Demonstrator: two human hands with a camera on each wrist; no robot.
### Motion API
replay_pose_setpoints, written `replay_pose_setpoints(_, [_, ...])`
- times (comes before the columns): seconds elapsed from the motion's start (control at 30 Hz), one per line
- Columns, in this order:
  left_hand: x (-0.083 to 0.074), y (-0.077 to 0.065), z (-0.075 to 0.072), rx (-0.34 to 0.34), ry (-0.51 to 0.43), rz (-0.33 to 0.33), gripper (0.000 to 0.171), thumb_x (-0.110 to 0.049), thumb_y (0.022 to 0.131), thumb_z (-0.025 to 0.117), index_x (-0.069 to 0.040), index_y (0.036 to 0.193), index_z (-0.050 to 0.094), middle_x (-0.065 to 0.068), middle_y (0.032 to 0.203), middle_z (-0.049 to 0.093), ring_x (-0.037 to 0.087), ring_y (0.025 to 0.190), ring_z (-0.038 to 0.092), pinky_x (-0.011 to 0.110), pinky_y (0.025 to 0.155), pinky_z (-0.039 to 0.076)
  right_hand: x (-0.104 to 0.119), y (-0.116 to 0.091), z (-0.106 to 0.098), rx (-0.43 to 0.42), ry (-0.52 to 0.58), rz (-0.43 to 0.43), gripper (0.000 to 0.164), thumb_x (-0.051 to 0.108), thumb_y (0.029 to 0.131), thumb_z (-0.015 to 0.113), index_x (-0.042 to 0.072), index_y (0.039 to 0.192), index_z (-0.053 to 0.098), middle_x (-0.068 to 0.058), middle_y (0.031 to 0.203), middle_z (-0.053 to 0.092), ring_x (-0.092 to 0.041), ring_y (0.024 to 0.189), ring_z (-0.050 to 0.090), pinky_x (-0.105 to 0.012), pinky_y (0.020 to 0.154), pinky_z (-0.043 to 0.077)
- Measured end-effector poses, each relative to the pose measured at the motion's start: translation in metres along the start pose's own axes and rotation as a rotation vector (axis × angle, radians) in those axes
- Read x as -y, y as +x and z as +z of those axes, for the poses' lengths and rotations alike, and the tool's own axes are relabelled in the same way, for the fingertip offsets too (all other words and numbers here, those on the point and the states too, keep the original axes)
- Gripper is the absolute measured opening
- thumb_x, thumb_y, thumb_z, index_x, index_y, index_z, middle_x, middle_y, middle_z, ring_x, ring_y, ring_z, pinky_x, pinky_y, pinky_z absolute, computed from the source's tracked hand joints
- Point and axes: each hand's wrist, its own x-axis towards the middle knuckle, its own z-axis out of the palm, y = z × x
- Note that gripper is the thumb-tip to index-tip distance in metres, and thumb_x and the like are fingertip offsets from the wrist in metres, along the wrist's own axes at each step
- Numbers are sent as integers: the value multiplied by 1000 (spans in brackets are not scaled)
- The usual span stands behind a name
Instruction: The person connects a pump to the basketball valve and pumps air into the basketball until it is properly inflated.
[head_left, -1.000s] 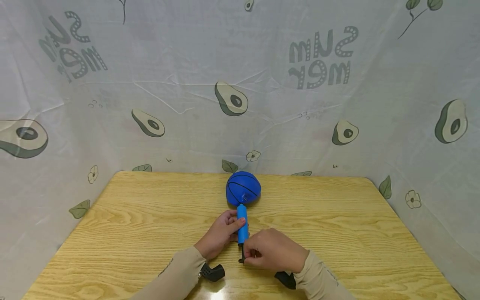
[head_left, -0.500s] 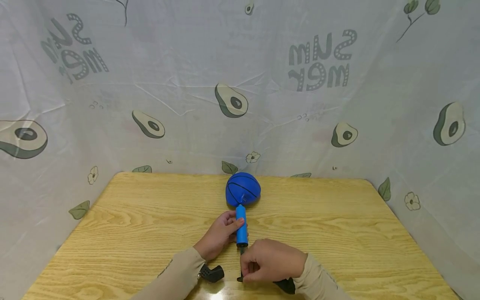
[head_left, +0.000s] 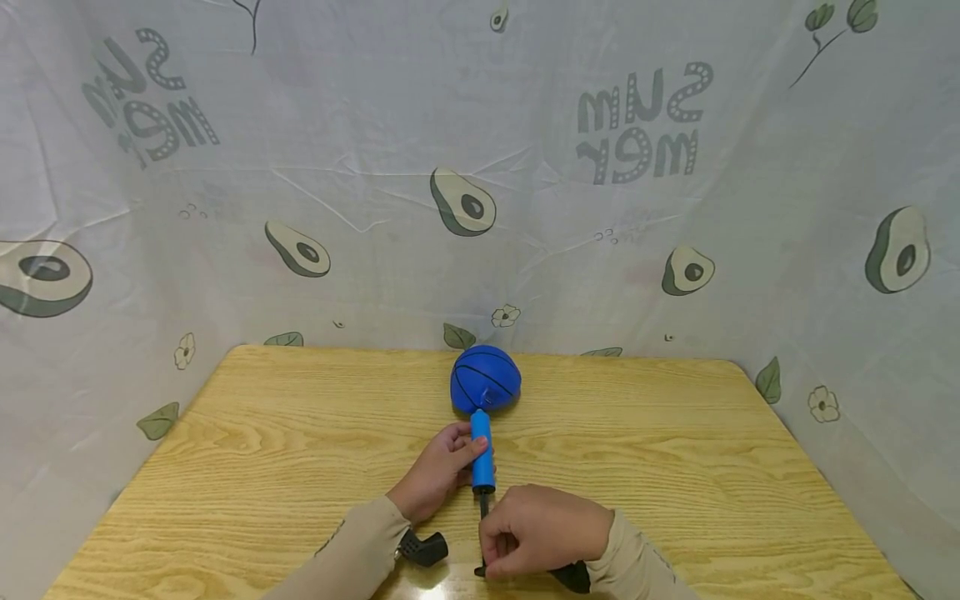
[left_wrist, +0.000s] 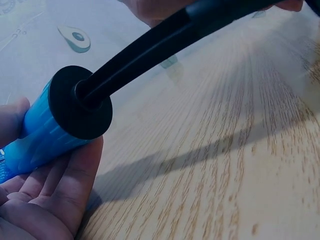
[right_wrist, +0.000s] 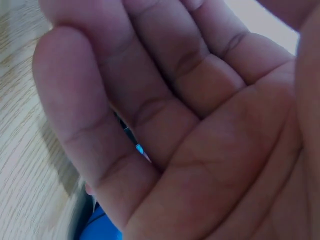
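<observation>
Table [head_left: 315,417] surface: wood grain, light finish. At left, my left hand [head_left: 441,468] is clamped round a blue pump barrel [head_left: 482,467], thumb on its upper side. At centre, the barrel's far end points to the near side of a blue ball [head_left: 483,377] with black lines, located near the table's back edge. A black rod [head_left: 484,504] extends from the barrel's near end toward me. At right, my right hand [head_left: 546,532] pinches the rod's outer end, fingers curled.
</observation>
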Motion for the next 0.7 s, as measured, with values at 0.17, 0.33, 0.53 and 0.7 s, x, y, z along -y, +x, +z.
replay_pose_setpoints(0.17, [1, 2, 0, -13, -25, 0, 53, -19, 109, 56, 8, 148, 32, 16, 115, 63, 21, 98, 68, 37, 90, 60, -1, 0, 0, -29, -17, 2, 9, 21, 99, 73, 21, 90, 76, 23, 77, 63, 15, 67, 54, -9, 62, 49])
replay_pose_setpoints(0.33, [3, 2, 0, -14, -34, 4, 54, -19, 109, 56, 8, 149, 31, 11, 110, 63, 20, 95, 68, 35, 88, 60, -4, -1, 0, -74, -67, 27, 11, 22, 97, 75, 23, 86, 76, 25, 74, 61, 15, 66, 52, -8, 61, 47])
replay_pose_setpoints(0.53, [2, 2, 0, -12, -25, -4, 58, -22, 109, 58, 8, 150, 30, 11, 110, 62, 20, 98, 68, 34, 89, 59, -5, -3, -4, -125, -100, 97, 16, 22, 96, 76, 26, 81, 72, 25, 70, 56, 11, 62, 50, -10, 58, 44])
replay_pose_setpoints(0.7, [1, 1, -1, -2, -21, -7, 59, -23, 109, 58, 8, 151, 29, 10, 111, 62, 21, 100, 68, 34, 91, 59, -3, -2, -6, -177, -117, 166, 17, 22, 95, 77, 26, 80, 71, 23, 69, 55, 8, 61, 48, -13, 57, 42])
